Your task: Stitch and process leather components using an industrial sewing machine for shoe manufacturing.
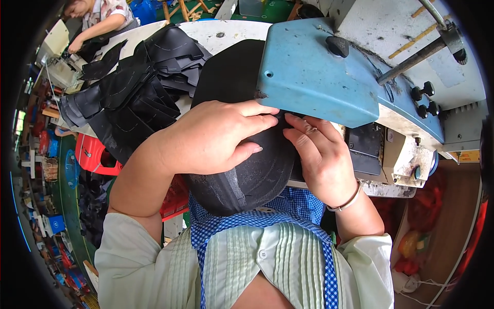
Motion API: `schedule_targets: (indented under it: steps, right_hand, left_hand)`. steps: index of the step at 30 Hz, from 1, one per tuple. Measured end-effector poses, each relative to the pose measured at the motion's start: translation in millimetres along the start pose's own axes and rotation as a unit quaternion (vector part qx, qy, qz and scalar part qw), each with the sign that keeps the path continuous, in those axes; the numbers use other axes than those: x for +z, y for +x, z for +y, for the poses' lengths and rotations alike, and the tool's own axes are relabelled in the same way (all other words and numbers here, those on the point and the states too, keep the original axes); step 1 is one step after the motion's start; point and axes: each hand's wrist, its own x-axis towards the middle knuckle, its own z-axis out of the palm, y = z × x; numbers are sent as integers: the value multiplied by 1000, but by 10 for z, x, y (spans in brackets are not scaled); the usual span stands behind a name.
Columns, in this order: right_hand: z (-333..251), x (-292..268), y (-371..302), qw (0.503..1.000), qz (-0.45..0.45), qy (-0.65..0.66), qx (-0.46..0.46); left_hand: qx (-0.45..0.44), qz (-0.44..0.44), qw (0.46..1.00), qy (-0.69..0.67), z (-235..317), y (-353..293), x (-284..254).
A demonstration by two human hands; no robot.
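Black rounded plate (262, 172): under my hands, jutting past the table's (242, 30) near edge.
Left hand (208, 136): fingers stretched, thumb apart.
Right hand (321, 159): fingers bent; whether pinching anything, I can't tell.
Why there: probably steadying work beneath the blue machine head (319, 72).
Black cut pieces (149, 77): heaped toward the table's left edge, likely for reach.
Writing: none legible on the machine head.

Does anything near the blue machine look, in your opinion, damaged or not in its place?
The blue machine cover looks worn: its surface is scuffed, with a dark mark at the corner near the left hand. The black pieces lie in an uneven, overlapping heap on the white table.
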Motion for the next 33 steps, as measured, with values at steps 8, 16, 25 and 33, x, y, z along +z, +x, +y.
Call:
schedule_targets:
  steps: [8,16,25,33]
  right_hand:
    - [28,29,8,999,20,24,16]
    - [37,50,-15,998,43,18,31]
    - [47,45,-24,999,41,21,24]
    - [11,75,-28,998,55,24,15]
  left_hand:
    - [0,29,1000,6,-20,6,32]
    - [13,80,996,26,-11,9,167]
    - [19,129,990,46,28,18,254]
    - [36,167,985,37,-29,13,296]
